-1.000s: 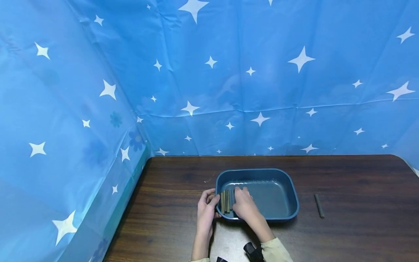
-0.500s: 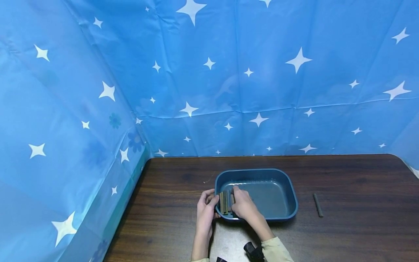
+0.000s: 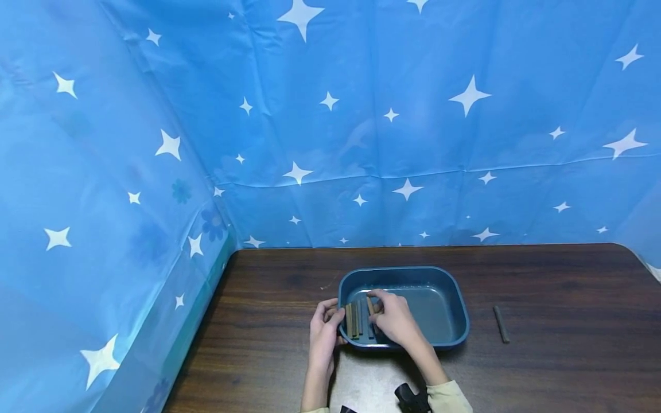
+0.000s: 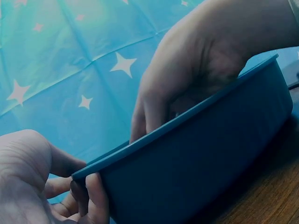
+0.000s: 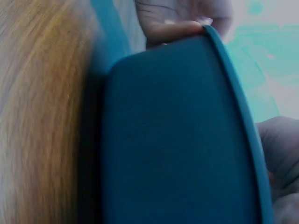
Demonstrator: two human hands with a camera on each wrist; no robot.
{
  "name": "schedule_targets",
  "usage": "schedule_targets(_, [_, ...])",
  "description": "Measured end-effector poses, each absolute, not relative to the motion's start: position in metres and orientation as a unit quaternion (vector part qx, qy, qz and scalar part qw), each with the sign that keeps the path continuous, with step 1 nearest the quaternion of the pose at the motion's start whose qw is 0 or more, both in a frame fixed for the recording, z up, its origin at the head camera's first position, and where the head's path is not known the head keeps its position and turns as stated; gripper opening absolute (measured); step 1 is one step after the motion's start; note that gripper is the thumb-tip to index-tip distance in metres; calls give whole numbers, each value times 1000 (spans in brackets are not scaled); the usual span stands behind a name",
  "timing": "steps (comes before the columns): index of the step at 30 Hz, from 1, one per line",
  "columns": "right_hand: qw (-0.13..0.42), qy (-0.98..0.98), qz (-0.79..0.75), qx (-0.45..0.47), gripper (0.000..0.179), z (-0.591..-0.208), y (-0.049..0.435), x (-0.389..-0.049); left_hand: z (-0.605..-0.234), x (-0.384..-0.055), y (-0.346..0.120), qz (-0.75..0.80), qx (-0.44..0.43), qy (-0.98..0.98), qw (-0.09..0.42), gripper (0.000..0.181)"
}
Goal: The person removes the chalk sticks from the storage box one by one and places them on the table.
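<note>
A blue rectangular basin (image 3: 428, 310) stands on the table with several short, slim sticks (image 3: 353, 320), olive-tan and grey-blue, lying side by side at its left end. My left hand (image 3: 322, 335) holds the left rim; in the left wrist view its thumb lies over the basin's edge (image 4: 140, 143) with fingers beneath. My right hand (image 3: 399, 320) reaches into the basin, thumb and index finger pinching a brownish stick (image 3: 370, 306) at the right of the row. The basin's outer wall (image 5: 173, 130) hides the sticks in both wrist views.
One dark grey-green stick (image 3: 501, 324) lies on the brown wooden table (image 3: 568, 321) to the right of the basin. A blue curtain with white stars (image 3: 330, 143) hangs behind the table and along its left side. A black device (image 3: 411, 397) sits by the right sleeve.
My right hand has shifted slightly right and opened its grasp a little, uncovering more of the sticks. The left hand stays at the rim. The loose stick on the table lies as before.
</note>
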State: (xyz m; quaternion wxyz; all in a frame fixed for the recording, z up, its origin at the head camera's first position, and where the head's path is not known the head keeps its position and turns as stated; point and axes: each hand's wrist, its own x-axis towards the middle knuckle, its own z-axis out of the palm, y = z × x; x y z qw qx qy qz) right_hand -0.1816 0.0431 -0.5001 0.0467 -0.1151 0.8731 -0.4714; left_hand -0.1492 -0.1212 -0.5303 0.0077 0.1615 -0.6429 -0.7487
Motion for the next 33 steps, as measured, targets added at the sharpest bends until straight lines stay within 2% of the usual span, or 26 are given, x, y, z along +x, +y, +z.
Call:
schedule_targets(14, [83, 837, -531, -100, 46, -490, 82, -176, -529, -148, -122, -751, 156, -642, 14, 38])
schedule_targets(26, [91, 822, -555, -92, 47, -487, 110, -174, -531, -150, -120, -749, 157, -643, 18, 37])
schedule_targets(33, [73, 823, -559, -75, 47, -478, 123, -173, -530, -149, -120, -750, 157, -643, 14, 38])
